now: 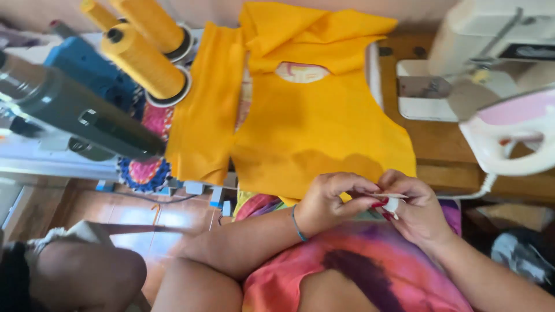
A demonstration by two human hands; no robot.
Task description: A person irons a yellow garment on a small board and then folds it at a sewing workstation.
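My left hand [332, 199] and my right hand [413, 208] meet over my lap, both pinching a small white piece [392, 202] between fingertips. A blue band circles my left wrist. Just beyond my hands lies a yellow fabric piece [318, 127] with a round neck opening, spread on the wooden table [433, 138]. A second yellow strip [205, 110] hangs to its left. What the small white piece is cannot be told.
A white sewing machine [462, 52] stands at the back right. A pink and white iron [511, 136] sits at the right. Yellow thread cones [141, 58] and a dark machine arm [75, 110] are at the left. Another person's knee [87, 274] shows bottom left.
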